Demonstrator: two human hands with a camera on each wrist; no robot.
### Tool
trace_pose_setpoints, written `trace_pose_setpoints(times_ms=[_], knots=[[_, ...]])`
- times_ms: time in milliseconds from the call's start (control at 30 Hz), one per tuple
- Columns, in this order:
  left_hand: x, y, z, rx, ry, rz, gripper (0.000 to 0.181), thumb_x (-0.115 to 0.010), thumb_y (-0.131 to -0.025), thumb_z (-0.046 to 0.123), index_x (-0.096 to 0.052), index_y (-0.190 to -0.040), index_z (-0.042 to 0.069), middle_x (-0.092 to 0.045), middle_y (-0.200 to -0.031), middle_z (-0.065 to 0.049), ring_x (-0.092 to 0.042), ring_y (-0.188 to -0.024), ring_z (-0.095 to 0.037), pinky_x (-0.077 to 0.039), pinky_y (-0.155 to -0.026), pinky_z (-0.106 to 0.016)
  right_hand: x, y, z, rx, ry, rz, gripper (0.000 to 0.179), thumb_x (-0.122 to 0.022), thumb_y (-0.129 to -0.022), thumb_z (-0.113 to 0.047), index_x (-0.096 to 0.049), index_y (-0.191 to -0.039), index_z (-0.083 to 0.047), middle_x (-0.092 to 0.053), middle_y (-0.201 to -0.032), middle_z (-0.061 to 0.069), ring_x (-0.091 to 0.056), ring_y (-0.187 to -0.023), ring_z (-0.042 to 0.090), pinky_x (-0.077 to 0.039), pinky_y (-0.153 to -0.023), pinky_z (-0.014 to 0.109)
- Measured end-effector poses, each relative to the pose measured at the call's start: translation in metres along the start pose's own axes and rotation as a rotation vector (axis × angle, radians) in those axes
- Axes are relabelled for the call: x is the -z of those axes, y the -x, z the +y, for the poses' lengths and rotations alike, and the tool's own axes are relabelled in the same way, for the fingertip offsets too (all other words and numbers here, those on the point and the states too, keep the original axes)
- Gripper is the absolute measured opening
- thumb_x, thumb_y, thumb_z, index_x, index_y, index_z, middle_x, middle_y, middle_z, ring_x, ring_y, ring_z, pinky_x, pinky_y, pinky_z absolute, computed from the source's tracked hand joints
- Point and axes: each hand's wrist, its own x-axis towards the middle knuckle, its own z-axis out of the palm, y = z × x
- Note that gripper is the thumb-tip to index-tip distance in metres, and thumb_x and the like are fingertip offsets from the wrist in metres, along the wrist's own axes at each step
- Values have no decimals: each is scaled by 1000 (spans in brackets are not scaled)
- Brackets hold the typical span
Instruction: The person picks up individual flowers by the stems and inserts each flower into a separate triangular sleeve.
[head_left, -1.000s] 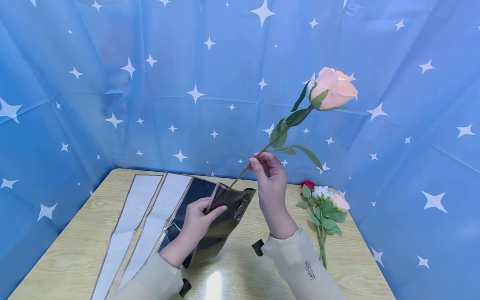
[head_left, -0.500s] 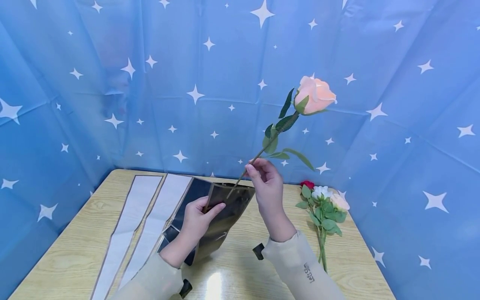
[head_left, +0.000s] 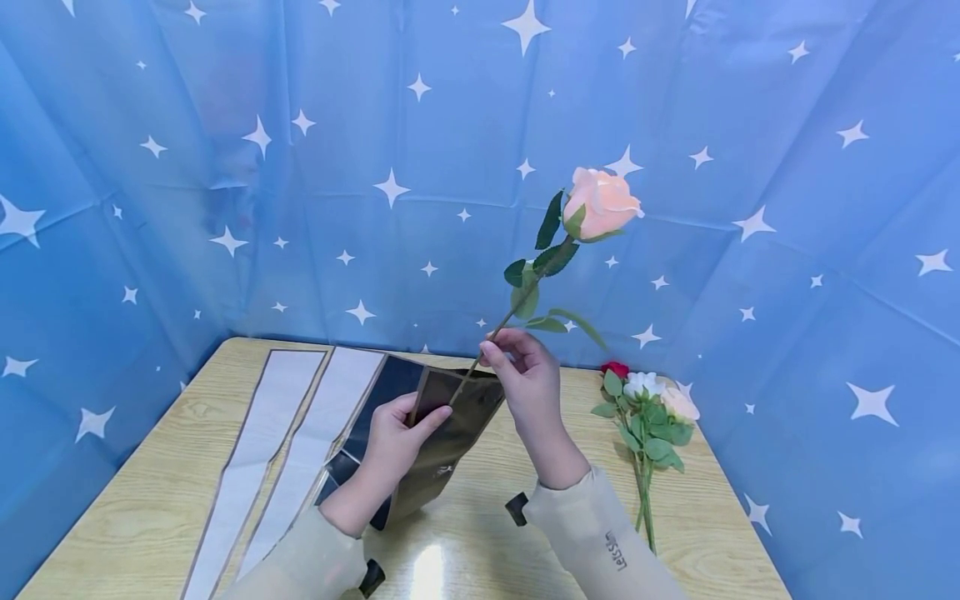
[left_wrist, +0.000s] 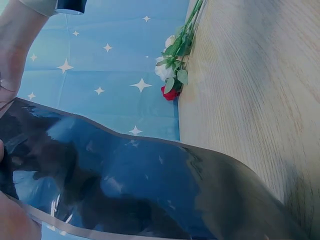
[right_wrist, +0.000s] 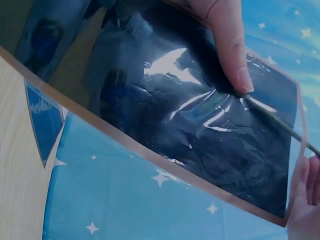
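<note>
The left hand (head_left: 393,442) grips a glossy dark wrap (head_left: 442,454); the right hand (head_left: 534,383) pinches a pink rose (head_left: 602,204) by the stem (head_left: 512,315) above the desk (head_left: 187,433)

A blue starry curtain (head_left: 480,125) hangs behind the wooden worktop (head_left: 150,492), where a flower bunch (head_left: 655,414) lies.

Flowers (head_left: 656,417) and flat wrappers (head_left: 326,408) lie on the wood-grain table (head_left: 127,508).
</note>
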Motion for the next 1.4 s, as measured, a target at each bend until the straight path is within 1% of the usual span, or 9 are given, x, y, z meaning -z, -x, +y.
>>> trace_pose_setpoints(times_ms=[133, 300, 467, 633, 667, 867, 1067, 1267, 1400], knots=[[0, 0, 1, 2, 13, -8, 9, -73, -82, 10, -72, -86, 2, -66, -72, -13, -53, -57, -5, -46, -53, -23, 0, 1, 0, -14, 70, -2, 16, -69, -85, -8, -62, -95, 2, -67, -90, -4, -65, -76, 12, -55, -75, 29], [-1, 0, 4, -1, 14, -4, 8, -74, -81, 10, -72, -84, 2, -66, -73, -13, -53, -58, -5, -46, -53, -23, -3, 2, 0, -26, 100, -6, 16, -71, -84, -6, -64, -95, 2, -66, -85, -4, -66, -73, 9, -55, -73, 29], [-2, 1, 5, -19, 25, -20, 9, -73, -82, 8, -71, -86, 1, -69, -77, -14, -56, -61, -4, -48, -56, -23, -4, 4, 0, -13, 118, -34, 15, -70, -84, -4, -65, -96, 4, -67, -88, 6, -65, -74, 8, -55, -74, 28], [-2, 2, 7, -43, 7, -44, 9, -71, -83, 7, -70, -85, -2, -65, -73, -12, -51, -58, -4, -44, -53, -21, -4, 4, 0, -3, 135, -84, 15, -68, -86, -4, -65, -98, 5, -66, -95, 21, -65, -79, 7, -55, -74, 27], [-2, 2, 7, -48, 1, -45, 10, -71, -83, 7, -69, -84, -2, -63, -71, -12, -50, -57, -4, -43, -51, -21, -3, 3, 0, 0, 134, -99, 16, -67, -86, -3, -64, -99, 6, -65, -96, 23, -65, -80, 7, -55, -75, 30], [-3, 2, 7, -49, -3, -43, 9, -70, -84, 7, -69, -82, -3, -58, -67, -8, -45, -54, -6, -39, -49, -19, 4, -2, 1, 32, 110, -173, 22, -60, -91, -5, -64, -107, 10, -65, -106, 27, -65, -87, 8, -55, -77, 38], [-2, 2, 7, -54, -4, -54, 8, -70, -84, 6, -68, -79, 0, -49, -62, -4, -38, -50, -7, -34, -46, -18, 6, -5, -1, -1, 85, -172, 24, -60, -92, -8, -64, -106, 11, -64, -109, 28, -67, -87, 11, -55, -77, 31], [-3, 3, 5, -47, 9, -57, 8, -71, -84, 8, -69, -84, 0, -56, -67, -6, -46, -54, -4, -40, -50, -20, 7, -5, -4, -4, 89, -188, 18, -61, -91, -7, -64, -101, 9, -65, -102, 26, -66, -85, 15, -55, -76, 32], [-3, 3, 5, -56, 16, -42, 8, -71, -83, 7, -70, -85, -1, -64, -74, -11, -51, -59, -4, -45, -54, -22, 7, -3, -7, -40, 123, -176, 19, -64, -90, -11, -66, -100, 4, -68, -97, 22, -66, -81, 14, -55, -78, 32]])
